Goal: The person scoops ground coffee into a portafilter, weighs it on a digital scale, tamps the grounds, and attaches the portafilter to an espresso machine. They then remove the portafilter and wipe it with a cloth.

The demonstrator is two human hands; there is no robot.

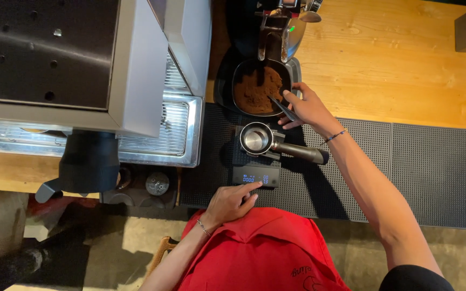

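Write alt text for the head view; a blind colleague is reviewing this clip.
Seen from above, a person's left hand presses a small black scale carrying a portafilter, while the right hand dips a thin tool into a tray of ground coffee beside an espresso machine.

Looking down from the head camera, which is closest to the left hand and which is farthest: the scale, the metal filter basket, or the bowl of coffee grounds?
From the left hand:
1. Scale, touching its fingertip, just ahead.
2. Filter basket, sitting on the scale, farther ahead.
3. Bowl of grounds, farthest, under the grinder by the right hand.
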